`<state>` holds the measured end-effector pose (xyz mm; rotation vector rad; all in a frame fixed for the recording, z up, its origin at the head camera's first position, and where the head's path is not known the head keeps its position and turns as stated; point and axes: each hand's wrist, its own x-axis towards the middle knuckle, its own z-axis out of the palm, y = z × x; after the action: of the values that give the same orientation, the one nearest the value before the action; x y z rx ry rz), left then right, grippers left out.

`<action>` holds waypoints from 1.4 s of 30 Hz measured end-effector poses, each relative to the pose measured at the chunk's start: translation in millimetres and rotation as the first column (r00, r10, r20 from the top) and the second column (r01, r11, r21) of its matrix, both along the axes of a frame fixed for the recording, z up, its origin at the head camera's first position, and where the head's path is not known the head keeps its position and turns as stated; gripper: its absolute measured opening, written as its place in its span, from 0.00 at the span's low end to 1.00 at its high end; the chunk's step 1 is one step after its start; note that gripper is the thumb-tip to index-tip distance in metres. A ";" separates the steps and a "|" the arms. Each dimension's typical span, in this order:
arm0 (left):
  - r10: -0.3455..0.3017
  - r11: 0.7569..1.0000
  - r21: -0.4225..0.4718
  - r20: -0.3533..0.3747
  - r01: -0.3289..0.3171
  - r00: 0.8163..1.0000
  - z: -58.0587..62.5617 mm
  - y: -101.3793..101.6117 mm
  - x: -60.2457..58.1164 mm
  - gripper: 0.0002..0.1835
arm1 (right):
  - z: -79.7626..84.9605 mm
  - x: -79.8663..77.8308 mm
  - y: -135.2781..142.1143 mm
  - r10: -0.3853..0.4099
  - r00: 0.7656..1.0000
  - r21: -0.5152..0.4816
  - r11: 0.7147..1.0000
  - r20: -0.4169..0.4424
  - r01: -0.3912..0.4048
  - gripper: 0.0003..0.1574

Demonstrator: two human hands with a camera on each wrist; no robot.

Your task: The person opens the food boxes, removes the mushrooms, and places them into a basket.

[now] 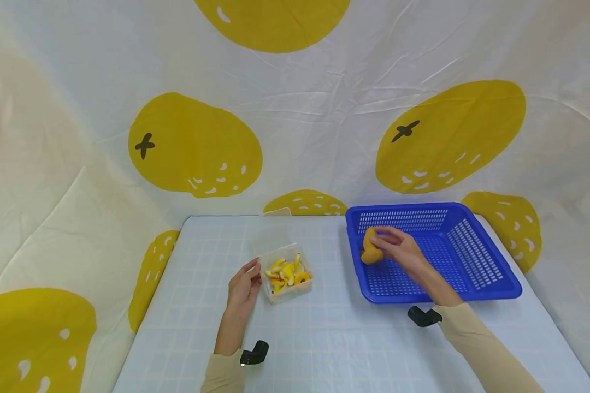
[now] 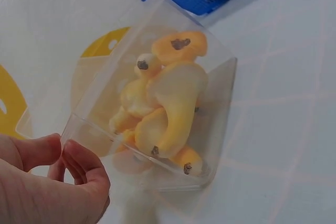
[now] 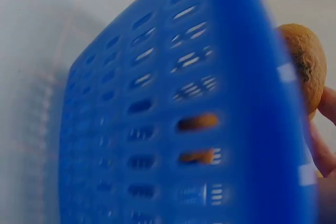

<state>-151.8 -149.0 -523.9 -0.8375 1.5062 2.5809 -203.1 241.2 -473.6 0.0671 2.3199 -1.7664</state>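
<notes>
My left hand [image 1: 244, 289] pinches the left rim of a clear plastic box [image 1: 285, 297] between thumb and fingers. Inside lie several small yellow crooked-neck gourds [image 2: 178, 106] with dark ends, heaped together. Over the left side of a blue plastic basket [image 1: 435, 300], my right hand [image 1: 400, 248] grips a larger orange-yellow gourd [image 1: 372, 255] with a narrow upper part and a rounded bottom. A dark, rough spot shows on this gourd in the right wrist view, where the basket wall hides part of it and most of the hand.
A clear lid [image 1: 277, 213] stands raised behind the box. Both containers rest on a pale checked tabletop [image 1: 324, 338], the basket to the right of the box near the back edge. A white cloth with printed yellow fruit [image 1: 194, 144] hangs behind and at the sides.
</notes>
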 end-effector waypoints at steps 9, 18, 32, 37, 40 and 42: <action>0.007 1.000 -0.013 0.015 -0.007 1.000 -0.1 -0.6 1.1 0.23 | -11.8 4.3 14.2 0.049 0.998 0.094 0.994 0.034 -0.052 0.41; 0.009 1.000 -0.006 -0.001 -0.009 1.000 -3.8 -0.1 -1.2 0.22 | -22.5 4.3 20.4 0.126 0.989 0.165 0.977 0.072 -0.136 0.39; 0.008 0.999 -0.032 0.009 -0.008 1.000 -6.1 0.8 -2.8 0.22 | -25.5 10.9 27.0 0.146 0.979 0.186 0.967 0.143 -0.172 0.27; 0.010 0.999 -0.042 0.012 -0.010 1.000 -5.8 1.2 -2.5 0.23 | -31.5 7.4 29.6 0.153 0.978 0.311 0.931 0.141 -0.191 0.25; 0.006 0.999 -0.050 0.012 -0.006 1.000 -5.2 0.9 -1.9 0.23 | -33.3 5.1 27.3 0.206 0.973 0.454 0.860 0.106 -0.232 0.25; 0.007 0.999 -0.054 0.014 -0.006 1.000 -4.9 0.6 -1.4 0.23 | -33.0 4.4 24.5 0.230 0.970 0.526 0.817 0.081 -0.238 0.26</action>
<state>-153.3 -148.4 -528.8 -0.8654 1.5791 2.5437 -198.7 265.8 -506.7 -0.1129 2.6053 -0.9633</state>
